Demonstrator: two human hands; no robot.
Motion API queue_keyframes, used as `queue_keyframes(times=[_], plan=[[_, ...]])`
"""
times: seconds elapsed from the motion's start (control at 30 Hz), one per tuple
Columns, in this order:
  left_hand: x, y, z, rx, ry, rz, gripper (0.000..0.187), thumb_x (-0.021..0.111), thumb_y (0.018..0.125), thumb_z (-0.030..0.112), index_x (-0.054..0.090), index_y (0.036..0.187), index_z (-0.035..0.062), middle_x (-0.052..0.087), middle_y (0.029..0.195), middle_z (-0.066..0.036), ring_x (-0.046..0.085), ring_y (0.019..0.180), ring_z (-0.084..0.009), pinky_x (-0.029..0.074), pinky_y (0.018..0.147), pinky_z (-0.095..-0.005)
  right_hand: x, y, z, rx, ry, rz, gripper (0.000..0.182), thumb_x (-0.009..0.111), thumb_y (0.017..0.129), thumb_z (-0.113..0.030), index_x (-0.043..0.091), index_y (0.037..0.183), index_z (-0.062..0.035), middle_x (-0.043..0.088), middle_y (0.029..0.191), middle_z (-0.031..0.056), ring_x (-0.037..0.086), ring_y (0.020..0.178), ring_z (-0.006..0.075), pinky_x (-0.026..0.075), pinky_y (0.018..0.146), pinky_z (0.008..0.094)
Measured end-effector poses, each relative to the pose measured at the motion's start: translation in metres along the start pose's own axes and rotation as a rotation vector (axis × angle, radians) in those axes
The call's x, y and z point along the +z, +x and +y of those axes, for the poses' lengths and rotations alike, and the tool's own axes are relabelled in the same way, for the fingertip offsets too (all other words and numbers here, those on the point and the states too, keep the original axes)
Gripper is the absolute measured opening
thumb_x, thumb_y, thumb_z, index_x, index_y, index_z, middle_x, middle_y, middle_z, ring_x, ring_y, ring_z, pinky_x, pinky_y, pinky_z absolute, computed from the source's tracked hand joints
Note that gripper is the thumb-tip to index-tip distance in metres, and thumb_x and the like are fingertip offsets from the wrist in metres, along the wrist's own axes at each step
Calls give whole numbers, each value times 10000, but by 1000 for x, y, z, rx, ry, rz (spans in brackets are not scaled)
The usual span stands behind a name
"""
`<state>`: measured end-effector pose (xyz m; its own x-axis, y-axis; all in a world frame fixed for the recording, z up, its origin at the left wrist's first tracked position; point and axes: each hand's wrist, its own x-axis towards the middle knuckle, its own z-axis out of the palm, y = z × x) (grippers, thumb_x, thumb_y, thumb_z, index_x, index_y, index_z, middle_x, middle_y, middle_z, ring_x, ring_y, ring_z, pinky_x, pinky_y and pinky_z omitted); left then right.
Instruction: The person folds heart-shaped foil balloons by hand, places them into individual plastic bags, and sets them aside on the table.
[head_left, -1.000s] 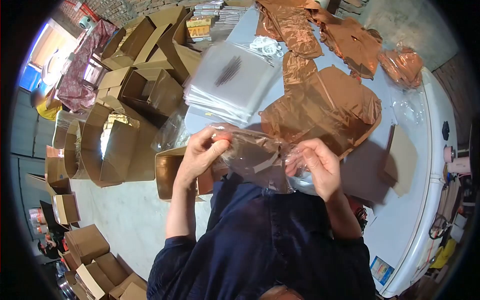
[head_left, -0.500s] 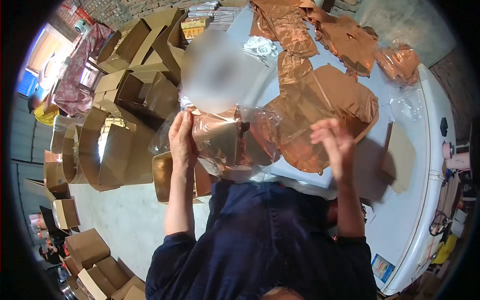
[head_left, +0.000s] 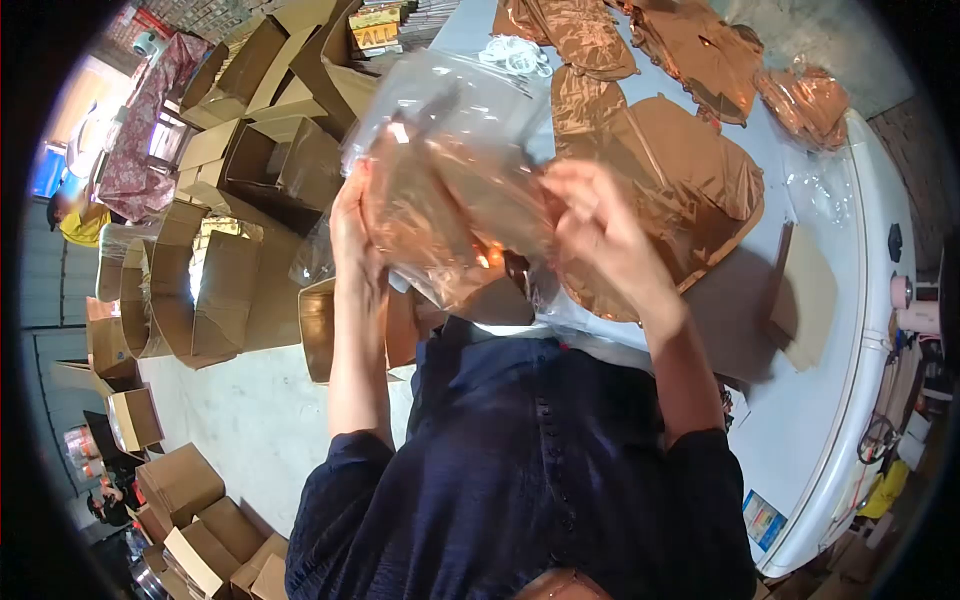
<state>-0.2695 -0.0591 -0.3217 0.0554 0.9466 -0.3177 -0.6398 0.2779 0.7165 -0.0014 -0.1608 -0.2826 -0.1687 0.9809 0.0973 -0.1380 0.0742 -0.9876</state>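
A clear plastic bag (head_left: 440,85) with folded copper-coloured foil balloons (head_left: 430,215) in it is held up before my chest. My left hand (head_left: 352,228) is closed around its left edge. At the opposite edge, the fingers of my right hand (head_left: 598,218) are bent against the plastic, slightly blurred, and appear to pinch it. Beyond my right hand, a flat copper foil balloon (head_left: 690,200) lies spread on the white table. A loose bundle of white string or ribbon (head_left: 518,56) rests behind the bag.
Open cardboard boxes (head_left: 245,295) crowd the left side. More copper foil balloons (head_left: 700,60) and a bagged bundle (head_left: 805,105) lie at the table's far side. A cardboard piece (head_left: 808,300) is on the right, near the white table's edge (head_left: 850,400). A person in yellow (head_left: 85,222) is far left.
The bag has been raised and tilted, with its clear end now pointing away from me. My right hand has moved left from above the spread balloon to the bag's right edge.
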Motion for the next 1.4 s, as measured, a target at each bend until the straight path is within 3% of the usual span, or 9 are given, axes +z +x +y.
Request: queue_keyframes(times=[0.07,0.1,0.17,0.47,0.67,0.87,1.03,1.17,1.4], plan=[[-23,9,7,-34,-116,-135,310,479,1004,269,602,1140,19,679,1051,-118,679,894,-231,579,787,-378,4,-21,9,293,-184,-68,594,653,931,-281,332,1367,-37,576,1219,142,567,1063,194,476,895,325],[-25,10,9,-51,-172,-202,310,477,1005,270,604,1136,20,682,1046,-117,681,889,-231,583,782,-387,5,-24,10,144,-155,-218,538,639,932,-204,406,1365,12,576,1173,131,581,1012,137,481,845,296],[-33,15,10,-34,-169,-59,312,452,1014,258,600,1149,19,684,1040,-119,683,897,-236,587,783,-398,8,-28,12,274,-227,-240,377,560,973,-145,474,1287,46,611,1131,127,609,960,148,500,833,288],[-50,-9,21,-36,-149,-14,358,483,992,367,617,1132,66,684,1050,-90,666,891,-247,568,770,-414,18,-28,12,167,66,-121,201,457,1008,-73,561,1140,36,658,971,115,656,911,165,542,792,284],[-78,-9,6,103,-59,-51,297,458,1006,270,602,1155,57,678,1067,-98,667,909,-229,569,793,-399,23,-19,14,196,-17,-55,157,494,1001,-110,563,1086,3,679,955,125,689,849,190,547,713,288],[-93,-11,-2,21,-283,-43,324,418,1008,266,590,1180,52,662,1129,-111,650,1010,-257,540,885,-409,33,-14,6,204,112,-115,80,624,934,-87,558,950,-44,649,856,68,641,718,118,514,622,248],[-106,-32,-6,168,-400,35,460,397,994,350,507,1325,49,585,1299,-140,546,1204,-320,416,1039,-508,43,-7,9,149,181,-102,137,676,904,-94,545,927,-60,572,815,-14,547,729,53,456,656,204],[-127,-41,-14,65,-422,114,601,550,927,525,545,1300,54,575,1319,-114,536,1217,-288,388,1067,-485,52,-4,15,161,282,-70,166,699,893,-117,544,926,-65,538,835,-40,511,760,30,428,686,185],[-135,-46,-30,110,-486,115,441,568,949,358,560,1260,45,609,1259,-98,570,1164,-267,430,1025,-477,63,-3,20,183,281,-152,75,628,937,-87,615,992,-37,587,888,-11,554,833,67,468,748,221]])
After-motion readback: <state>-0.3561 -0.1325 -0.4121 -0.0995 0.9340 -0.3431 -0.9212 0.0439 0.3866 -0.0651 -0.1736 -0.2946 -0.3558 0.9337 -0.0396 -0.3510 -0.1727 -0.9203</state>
